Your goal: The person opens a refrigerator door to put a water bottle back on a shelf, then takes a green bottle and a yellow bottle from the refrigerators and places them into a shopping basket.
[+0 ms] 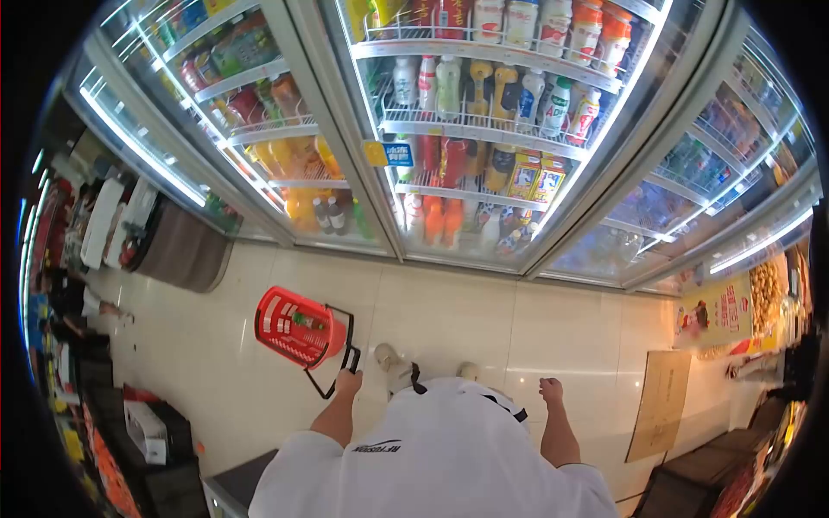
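Observation:
My left hand (348,381) is closed around the black handle of a red plastic shopping basket (298,326). The basket tilts away from me over the floor, left of my feet. A small item with green on it (308,320) lies inside; its kind is too small to tell. On the other side, my right hand (550,390) hangs beside my body with the fingers loosely curled, and nothing shows in it. Ahead of me are glass-door drink fridges, with several bottles (496,91) on the lit shelves of the middle one. Neither hand touches the fridges.
A flattened cardboard sheet (658,406) lies on the tiled floor to the right. Beyond it stands a snack display (717,311). A rounded brown counter (183,246) is at the left. People are partly visible at both far sides.

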Available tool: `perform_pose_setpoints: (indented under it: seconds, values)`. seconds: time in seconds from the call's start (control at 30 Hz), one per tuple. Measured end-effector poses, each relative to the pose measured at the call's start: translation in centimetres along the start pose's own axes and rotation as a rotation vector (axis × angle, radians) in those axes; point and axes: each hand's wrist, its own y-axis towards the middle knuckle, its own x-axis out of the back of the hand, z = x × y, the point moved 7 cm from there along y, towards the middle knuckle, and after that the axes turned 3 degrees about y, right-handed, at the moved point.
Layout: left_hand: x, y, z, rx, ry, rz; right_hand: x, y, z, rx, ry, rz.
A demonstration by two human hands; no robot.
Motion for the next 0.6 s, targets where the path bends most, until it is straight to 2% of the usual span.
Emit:
perform_pose_setpoints:
  seconds: [0.17,0.27,0.4,0.57,0.6]
  values:
    - [-3.3,-3.9,-4.0,-0.039,-0.046,-0.068,1.3,-0.2,-2.8,-0.014,0.024,0.043]
    - [-4.1,-5.6,-5.7,-0.054,-0.037,-0.033,-0.4,-1.4,-2.6,-0.059,0.129,0.105]
    - [-3.5,-7.3,-7.9,-0.067,-0.034,-0.032,-3.7,-1.7,-0.9,-0.027,0.116,0.193]
    - [-2.6,-7.1,-8.6,-0.090,-0.070,-0.039,-7.8,0.0,6.6,0.311,-0.315,0.241]
    - [-2.5,-6.8,-8.6,-0.126,-0.076,-0.036,-8.5,0.3,8.7,0.317,-0.321,0.240]
